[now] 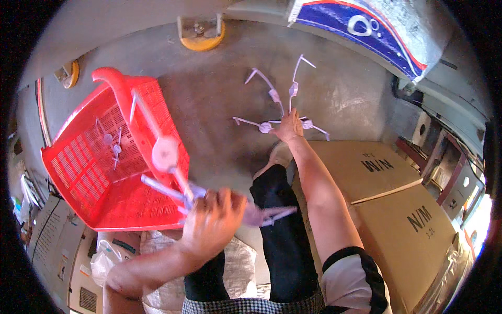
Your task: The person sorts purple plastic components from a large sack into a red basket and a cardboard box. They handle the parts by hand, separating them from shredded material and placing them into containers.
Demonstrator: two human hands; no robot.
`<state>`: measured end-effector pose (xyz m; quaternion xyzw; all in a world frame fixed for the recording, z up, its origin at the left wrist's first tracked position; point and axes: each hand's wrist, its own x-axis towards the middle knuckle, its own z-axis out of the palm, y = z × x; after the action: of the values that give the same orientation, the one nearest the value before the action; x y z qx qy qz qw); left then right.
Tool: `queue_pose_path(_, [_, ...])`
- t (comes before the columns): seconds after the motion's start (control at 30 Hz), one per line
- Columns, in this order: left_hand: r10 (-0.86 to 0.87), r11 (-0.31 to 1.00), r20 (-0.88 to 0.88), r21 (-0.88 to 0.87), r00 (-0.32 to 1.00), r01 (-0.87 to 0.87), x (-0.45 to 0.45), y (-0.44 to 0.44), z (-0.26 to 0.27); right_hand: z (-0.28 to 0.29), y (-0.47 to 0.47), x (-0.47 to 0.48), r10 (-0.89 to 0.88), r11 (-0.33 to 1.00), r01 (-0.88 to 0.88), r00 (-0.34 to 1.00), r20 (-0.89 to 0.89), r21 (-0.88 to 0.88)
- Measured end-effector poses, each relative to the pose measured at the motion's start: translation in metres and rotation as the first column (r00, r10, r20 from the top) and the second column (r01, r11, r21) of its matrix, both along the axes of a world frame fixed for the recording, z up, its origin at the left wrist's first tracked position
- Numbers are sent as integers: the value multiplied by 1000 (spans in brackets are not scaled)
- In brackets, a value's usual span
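Observation:
Several thin purple plastic pieces (164,153), with round discs and bent arms, are bunched in my left hand (213,227), raised in front of my lap and partly blurred. My right hand (290,125) reaches out over the floor, its fingers at the middle of a purple plastic piece (293,89) whose several arms spread outward. Whether it is one piece or a cluster I cannot tell. Inside the red plastic basket (129,204) at the left lie small purple pieces (116,148).
Cardboard boxes (411,212) stand to the right of my legs. Yellow-rimmed wheels (202,41) are at the far side. A blue and white printed bag (353,23) hangs over the upper right. A pale woven sack (239,263) lies beneath my legs.

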<state>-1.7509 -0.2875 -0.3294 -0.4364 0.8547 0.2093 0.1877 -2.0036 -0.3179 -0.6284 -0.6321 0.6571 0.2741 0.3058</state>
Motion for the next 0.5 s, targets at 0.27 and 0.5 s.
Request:
queue_pose_path(0.27, [350,867,61,357,935,-348,91,72,81,-55,52,4,155,968,-122,978,142,-220])
queue_pose_path(0.5, [626,698,245,249,741,-672,132,131,102,-50,54,5,281,959,-278,957,72,-48])
